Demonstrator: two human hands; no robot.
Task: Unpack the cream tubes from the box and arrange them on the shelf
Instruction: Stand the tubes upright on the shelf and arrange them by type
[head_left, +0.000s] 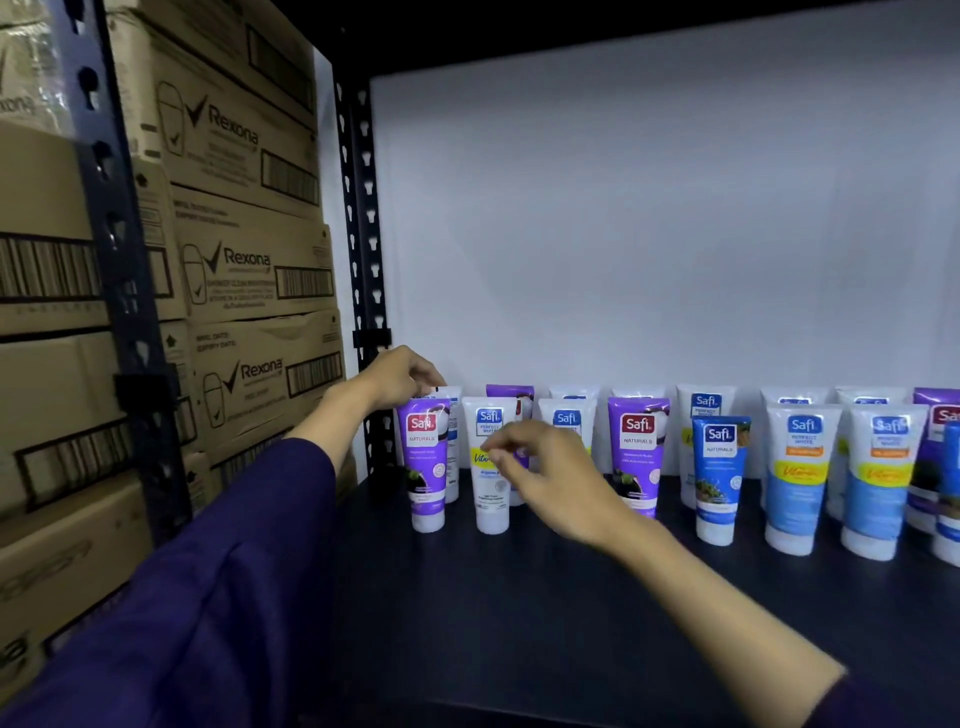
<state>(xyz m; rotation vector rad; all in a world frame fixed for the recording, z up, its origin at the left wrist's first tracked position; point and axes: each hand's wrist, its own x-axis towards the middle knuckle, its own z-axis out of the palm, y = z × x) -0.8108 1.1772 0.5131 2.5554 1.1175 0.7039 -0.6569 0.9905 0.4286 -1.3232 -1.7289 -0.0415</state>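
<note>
- Partly, our right hand (540, 475) hid a white tube (491, 467) and blurred, fingers loosely curled, holding nothing we could see.
- Our left hand (400, 379) pinched the top of a purple tube (427, 465) at the row's left end.
- Back-row tubes (574, 395) showed only their tops; the rightmost were cut off by the frame edge.
- Tubes stood cap-down in two rows on the dark shelf (519, 597): purple, white, blue, marked Safi.
- Cartons (249, 260) were stacked at left.

Upright cream tubes (638, 457) along dark shelf (519, 597)
</note>
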